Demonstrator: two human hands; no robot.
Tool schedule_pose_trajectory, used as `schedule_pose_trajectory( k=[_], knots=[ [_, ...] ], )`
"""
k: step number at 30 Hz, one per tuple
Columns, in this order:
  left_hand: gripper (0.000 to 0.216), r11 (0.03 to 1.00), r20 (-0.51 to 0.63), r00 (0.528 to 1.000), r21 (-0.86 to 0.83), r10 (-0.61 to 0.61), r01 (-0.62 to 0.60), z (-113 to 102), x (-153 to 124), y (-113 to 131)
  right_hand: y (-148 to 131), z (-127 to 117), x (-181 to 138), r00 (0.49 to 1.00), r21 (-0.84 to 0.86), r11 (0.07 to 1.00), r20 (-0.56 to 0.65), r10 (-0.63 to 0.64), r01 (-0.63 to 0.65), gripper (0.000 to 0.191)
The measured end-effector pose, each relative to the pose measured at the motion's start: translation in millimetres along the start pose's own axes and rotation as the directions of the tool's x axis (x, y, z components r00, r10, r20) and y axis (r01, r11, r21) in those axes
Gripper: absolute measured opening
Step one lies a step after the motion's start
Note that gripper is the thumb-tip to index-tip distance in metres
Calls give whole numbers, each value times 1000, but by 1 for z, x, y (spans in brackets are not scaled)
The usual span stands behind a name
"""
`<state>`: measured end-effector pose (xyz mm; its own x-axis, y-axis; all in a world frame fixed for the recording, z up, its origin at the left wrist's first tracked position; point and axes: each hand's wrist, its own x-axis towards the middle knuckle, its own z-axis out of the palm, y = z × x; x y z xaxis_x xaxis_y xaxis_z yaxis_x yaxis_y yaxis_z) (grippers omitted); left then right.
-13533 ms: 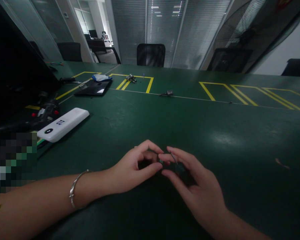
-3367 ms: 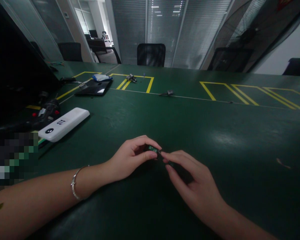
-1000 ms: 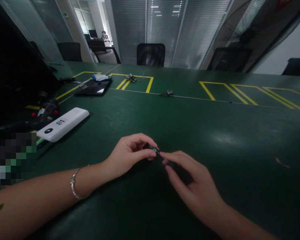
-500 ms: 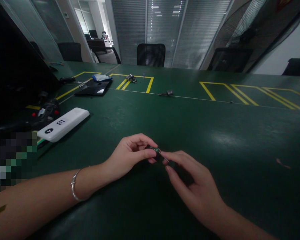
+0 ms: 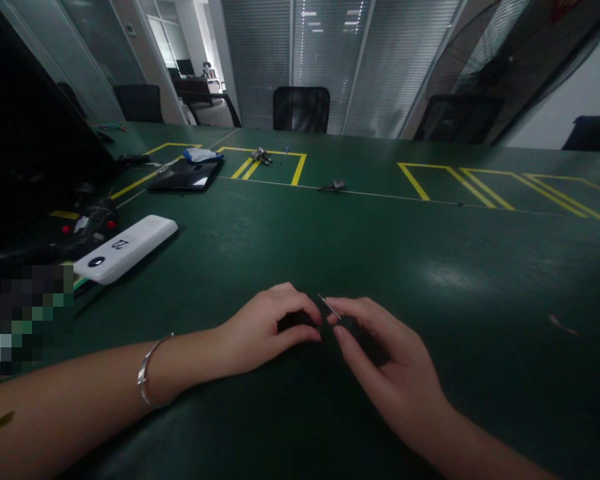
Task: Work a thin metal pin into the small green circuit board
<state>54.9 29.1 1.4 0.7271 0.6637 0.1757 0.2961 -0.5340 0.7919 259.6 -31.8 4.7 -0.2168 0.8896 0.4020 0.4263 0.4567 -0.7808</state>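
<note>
As the head-worn camera looks forward and down, a person's two bare hands meet over the near part of a dark green tabletop, well apart from its far edge. The right hand has its fingers closed on a thin metal shaft, which slants up and leftward from a dark, shadowed end near the thumb. The left hand, with a silver bracelet at its wrist, curves its fingers just beside the shaft's tip; the space within them is too dark to tell whether they grasp anything. Toward the tabletop's left edge lies a white oblong case. Nearer the far left corner, a blue and white packet rests on a flat black object. Yellow tape marks outlines along the far edge, with small metal parts among them and a dark cylindrical piece nearby.
</note>
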Motion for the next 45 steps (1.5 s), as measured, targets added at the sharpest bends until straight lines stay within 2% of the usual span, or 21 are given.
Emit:
schedule_pose_trajectory(
  k=[6,13,16,20,25,30,35,38,42,45],
  knots=[
    [12,997,33,998,53,58,-60,0,2,-1,0,0,0,1000,8,1000,19,14,-14,32],
    [18,994,-13,1000,111,1,0,1,-1,7,2,1,0,989,-91,990,92,112,-104,34],
    [34,973,-37,999,226,-33,40,2,-2,12,5,2,-2,983,-136,983,124,137,-120,35],
    [56,932,15,998,358,-62,53,4,-2,16,10,5,-4,972,-167,975,153,175,-149,43],
    [42,909,63,994,413,-87,53,5,-2,18,11,6,-4,956,-223,965,225,190,-139,48],
    [40,932,101,994,361,-45,5,6,-3,15,9,5,-4,949,-252,961,260,180,-114,45],
    [33,960,66,998,279,-10,-8,7,-4,14,12,6,-4,960,-229,967,227,164,-111,41],
    [34,995,-27,1000,99,16,-13,6,-6,13,12,6,-3,979,-179,977,142,144,-117,39],
    [32,992,-158,986,-124,-49,29,4,-6,7,10,4,-2,997,-117,990,-6,80,-81,36],
    [35,955,-123,989,-292,-84,44,5,-5,3,8,3,-3,999,-115,993,-52,-10,4,42]
  ],
)
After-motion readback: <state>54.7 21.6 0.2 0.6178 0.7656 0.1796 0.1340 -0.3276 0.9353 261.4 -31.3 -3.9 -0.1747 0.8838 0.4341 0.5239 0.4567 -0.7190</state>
